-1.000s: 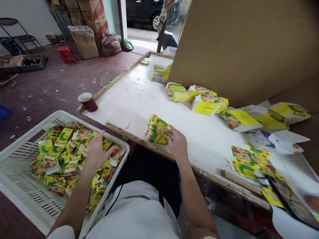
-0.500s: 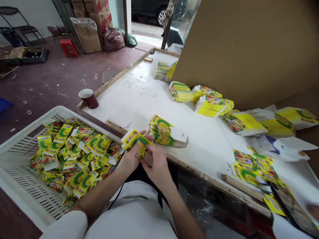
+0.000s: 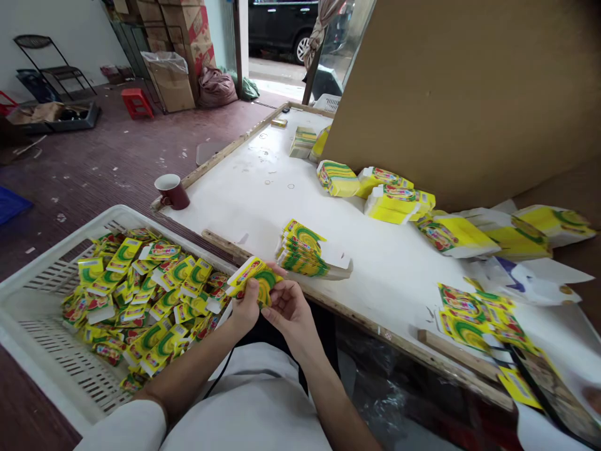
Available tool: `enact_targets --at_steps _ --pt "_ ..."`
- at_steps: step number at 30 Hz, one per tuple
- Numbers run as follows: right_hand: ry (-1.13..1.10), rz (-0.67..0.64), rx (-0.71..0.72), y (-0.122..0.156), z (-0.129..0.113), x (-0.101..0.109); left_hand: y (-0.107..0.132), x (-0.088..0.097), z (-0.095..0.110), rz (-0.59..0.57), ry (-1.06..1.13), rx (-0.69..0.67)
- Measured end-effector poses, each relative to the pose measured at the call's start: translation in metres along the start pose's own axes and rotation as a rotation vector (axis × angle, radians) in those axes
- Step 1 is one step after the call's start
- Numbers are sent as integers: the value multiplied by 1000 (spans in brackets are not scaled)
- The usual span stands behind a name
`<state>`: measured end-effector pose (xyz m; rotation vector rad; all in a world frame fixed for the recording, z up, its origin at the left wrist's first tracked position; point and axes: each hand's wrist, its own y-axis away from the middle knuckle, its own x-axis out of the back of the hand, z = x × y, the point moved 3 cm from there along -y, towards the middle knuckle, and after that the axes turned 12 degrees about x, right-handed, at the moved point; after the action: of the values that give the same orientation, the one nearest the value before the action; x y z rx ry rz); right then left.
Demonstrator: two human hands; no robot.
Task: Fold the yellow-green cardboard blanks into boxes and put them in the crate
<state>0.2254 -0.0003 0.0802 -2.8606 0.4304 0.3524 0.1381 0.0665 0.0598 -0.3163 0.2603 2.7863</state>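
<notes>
Both of my hands hold one small yellow and green carton (image 3: 253, 279) above my lap, just in front of the table's near edge. My left hand (image 3: 244, 310) grips its left side with the thumb on top. My right hand (image 3: 288, 307) pinches its right end. Just beyond them a stack of flat cartons (image 3: 303, 250) lies on the white table (image 3: 263, 181). To my left a white slotted crate (image 3: 51, 363) is filled with several folded cartons of the same print.
A dark red mug (image 3: 173, 191) stands at the table's left corner. Bundles of flat cartons (image 3: 394, 200) lie along a big brown cardboard sheet (image 3: 460, 94) at the right. More printed sheets (image 3: 474, 310) lie near the right edge. Boxes and a red stool stand on the floor beyond.
One second ago my left hand was in the crate and my right on the stack. Both hands have since come together on one carton and now hold it a little lower.
</notes>
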Motion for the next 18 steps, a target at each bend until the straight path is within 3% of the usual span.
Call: enact_targets --at_steps 3,6,9,14,18 --pt "108 57 23 2 4 1 -1 1 -5 60 78 35" --pt "66 0 35 3 6 0 -3 1 -2 121 171 32" --pt "12 -22 88 3 7 -2 -8 -5 7 62 215 -2" --pt "284 -147 215 4 10 -4 -11 -3 19 47 131 -151" --pt "310 -44 256 0 7 15 -5 4 18 -93 41 -115"
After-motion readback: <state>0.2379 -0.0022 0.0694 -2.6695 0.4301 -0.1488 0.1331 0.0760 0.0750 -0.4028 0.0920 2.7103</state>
